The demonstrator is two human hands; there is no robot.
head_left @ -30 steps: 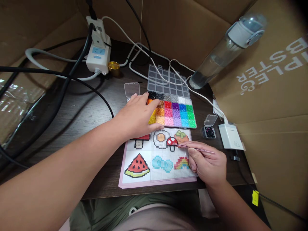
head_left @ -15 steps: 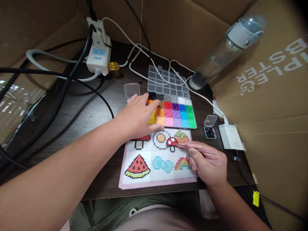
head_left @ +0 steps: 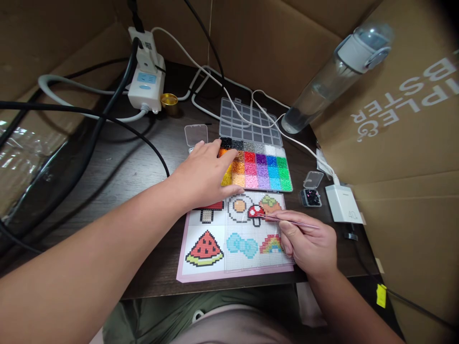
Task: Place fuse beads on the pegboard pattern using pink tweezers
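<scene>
My right hand (head_left: pixel 310 241) pinches a pair of pink metal tweezers (head_left: pixel 296 222). Their tips are at a small red, white and black mushroom of beads (head_left: pixel 256 211) on the clear pegboard (head_left: pixel 240 265). Under the board lies a pattern sheet (head_left: pixel 191 224) with a watermelon, bow, rainbow and egg printed on it. My left hand (head_left: pixel 204 174), fingers spread, rests over the left side of the bead box (head_left: pixel 263 167), hiding some of its compartments. Beads sorted by colour fill the box, and its clear lid (head_left: pixel 247 122) is folded back. Whether the tweezers hold a bead is too small to tell.
A water bottle (head_left: pixel 333 76) stands behind on the right, near a small open box of dark beads (head_left: pixel 311 197) and a white charger (head_left: pixel 342 204). At back left are a power strip (head_left: pixel 147 79) and a gold cup (head_left: pixel 169 103). Cables cross the desk; cardboard walls surround it.
</scene>
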